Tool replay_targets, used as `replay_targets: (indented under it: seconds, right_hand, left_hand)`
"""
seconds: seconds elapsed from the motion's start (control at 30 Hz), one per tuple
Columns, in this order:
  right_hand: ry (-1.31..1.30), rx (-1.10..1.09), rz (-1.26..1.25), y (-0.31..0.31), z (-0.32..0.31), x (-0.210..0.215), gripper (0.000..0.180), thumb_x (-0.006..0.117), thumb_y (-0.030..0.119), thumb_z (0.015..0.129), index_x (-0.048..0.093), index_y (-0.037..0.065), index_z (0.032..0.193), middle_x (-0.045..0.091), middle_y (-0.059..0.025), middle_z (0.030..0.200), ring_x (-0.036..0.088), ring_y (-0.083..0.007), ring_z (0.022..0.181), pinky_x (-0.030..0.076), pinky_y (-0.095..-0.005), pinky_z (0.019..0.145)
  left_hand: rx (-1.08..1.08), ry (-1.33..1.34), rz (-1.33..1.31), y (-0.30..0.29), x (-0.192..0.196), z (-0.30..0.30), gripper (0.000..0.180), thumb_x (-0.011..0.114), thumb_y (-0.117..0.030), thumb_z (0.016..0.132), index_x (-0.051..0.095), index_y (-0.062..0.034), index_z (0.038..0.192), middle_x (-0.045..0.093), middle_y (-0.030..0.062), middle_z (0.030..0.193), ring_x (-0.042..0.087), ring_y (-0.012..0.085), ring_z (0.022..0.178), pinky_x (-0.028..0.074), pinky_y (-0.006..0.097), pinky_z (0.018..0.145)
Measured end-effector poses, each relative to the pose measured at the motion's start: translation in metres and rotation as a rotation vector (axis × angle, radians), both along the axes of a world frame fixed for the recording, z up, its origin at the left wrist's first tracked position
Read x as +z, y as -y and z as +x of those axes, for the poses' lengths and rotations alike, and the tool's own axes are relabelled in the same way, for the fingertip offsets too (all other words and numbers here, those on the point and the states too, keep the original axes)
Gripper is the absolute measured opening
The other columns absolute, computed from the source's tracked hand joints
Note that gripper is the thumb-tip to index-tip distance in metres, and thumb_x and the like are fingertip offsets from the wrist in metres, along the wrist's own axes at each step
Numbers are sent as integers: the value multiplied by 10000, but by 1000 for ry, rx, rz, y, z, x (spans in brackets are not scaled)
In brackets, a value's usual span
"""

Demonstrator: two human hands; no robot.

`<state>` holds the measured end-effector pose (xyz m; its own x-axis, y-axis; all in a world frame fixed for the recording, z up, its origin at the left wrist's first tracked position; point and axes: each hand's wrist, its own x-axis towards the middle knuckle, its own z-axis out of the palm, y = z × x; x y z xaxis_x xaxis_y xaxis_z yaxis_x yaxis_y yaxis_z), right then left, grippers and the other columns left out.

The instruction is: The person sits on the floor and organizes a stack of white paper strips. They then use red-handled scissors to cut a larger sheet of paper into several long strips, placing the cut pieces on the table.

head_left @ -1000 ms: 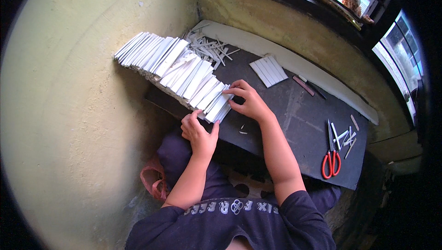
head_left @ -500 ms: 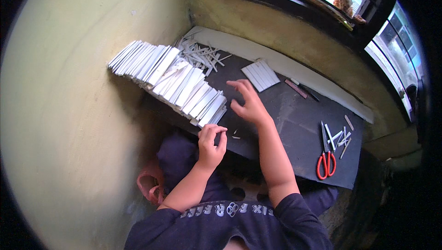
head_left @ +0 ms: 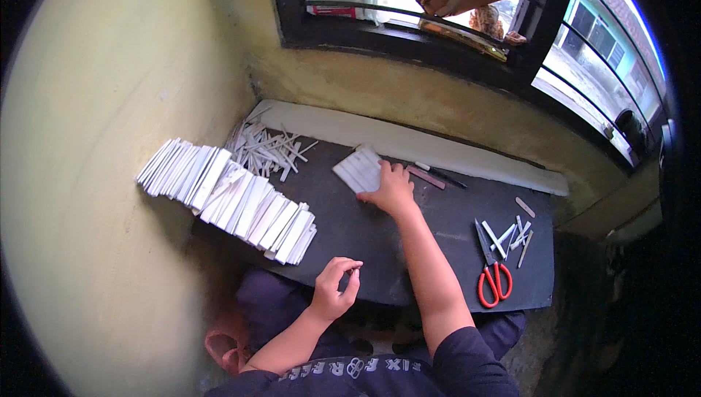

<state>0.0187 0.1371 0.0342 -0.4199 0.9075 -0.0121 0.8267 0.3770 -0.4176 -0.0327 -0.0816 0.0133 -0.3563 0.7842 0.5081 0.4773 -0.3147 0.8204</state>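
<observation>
My right hand [head_left: 393, 191] has its fingers and thumb round the right-hand edges of a square white card [head_left: 358, 169] with parallel lines across it. The card looks slightly blurred on the dark table, and I cannot tell whether it is lifted. By the table's front edge, my left hand [head_left: 336, 289] is closed, thumb and forefinger tips pinched together. Whatever may be between those tips is too small to make out. Left of both hands runs a long row of packed white strips [head_left: 241, 200].
Loose thin white strips [head_left: 266, 150] lie heaped at the back left. A pen [head_left: 445, 176] and a reddish flat stick [head_left: 426, 177] lie behind my right hand. Red-handled scissors [head_left: 493, 269] and white offcuts [head_left: 504, 238] are at the right. Walls bound the table [head_left: 438, 214] left and back.
My right hand, earlier spread in the air short of the card, has reached it and closed on its edge. My left hand stays pinched. The whole view has shifted, showing more window.
</observation>
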Motion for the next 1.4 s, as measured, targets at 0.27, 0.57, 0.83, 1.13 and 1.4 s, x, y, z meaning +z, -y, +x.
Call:
replay_targets:
  seconds: [0.27, 0.57, 0.83, 1.13, 1.4]
  right_hand:
    - [-147, 17, 31, 8, 34, -10, 662, 744, 345, 626, 480, 93, 1179, 477, -165, 1147, 453, -371, 1111, 408, -505, 875]
    - [-42, 64, 75, -32, 20, -25, 483, 667, 180, 654, 508, 36, 1086, 516, -232, 1102, 503, -414, 1038, 462, -481, 844]
    - [-3, 175, -265, -45, 39, -13, 526, 744, 290, 583, 606, 25, 1016, 626, -193, 970, 598, -326, 923, 481, -389, 808]
    - [-279, 100, -459, -16, 79, -11, 362, 679, 314, 728, 658, -17, 873, 658, -172, 803, 633, -260, 745, 486, -337, 711]
    - [-604, 214, -317, 64, 169, 28, 212, 633, 201, 818, 620, 1, 886, 631, -81, 783, 582, -158, 733, 465, -287, 672]
  left_hand:
    - [38, 72, -148, -35, 1, -10, 225, 580, -32, 790, 546, -12, 1011, 543, 117, 998, 558, 192, 810, 469, 278, 677]
    - [-54, -25, -534, -79, 6, -11, 450, 652, -244, 807, 490, -18, 1161, 493, 164, 1172, 518, 287, 1055, 490, 354, 803]
    - [25, 26, -464, -80, -6, -12, 373, 641, -173, 800, 504, 14, 1091, 515, 178, 1121, 548, 289, 992, 509, 327, 699]
    - [145, 318, -282, -91, -31, 11, 437, 648, -114, 783, 431, -15, 1150, 478, 169, 1117, 503, 274, 1049, 472, 314, 749]
    - [257, -483, -801, -111, 15, 3, 1086, 805, -453, 541, 191, -122, 1374, 299, 222, 1358, 259, 382, 1284, 178, 625, 1004]
